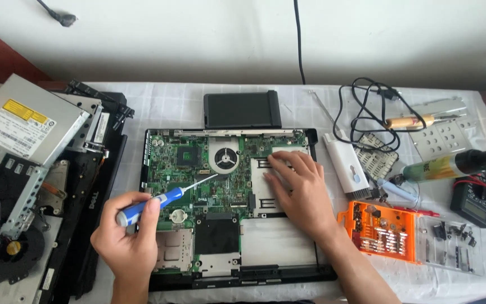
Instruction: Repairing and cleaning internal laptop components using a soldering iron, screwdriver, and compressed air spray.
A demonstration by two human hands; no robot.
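Observation:
An opened laptop base [158, 281] lies on the white cloth with its green circuit board [170, 169] and round fan [224, 157] bared. My left hand [125, 236] grips a blue-and-white screwdriver [150, 204]; its thin shaft points up and right, with the tip on the board just left of the fan. My right hand [299, 188] rests flat, fingers spread, on the silver metal plate [262, 197] at the board's right side.
A black battery pack [242, 110] lies behind the laptop. At left are a silver optical drive [21, 121], black casing parts and a loose fan [12, 247]. To the right lie an orange bit case [381, 228], a soldering iron [409, 121], cables, a bottle [451, 164] and a multimeter [476, 202].

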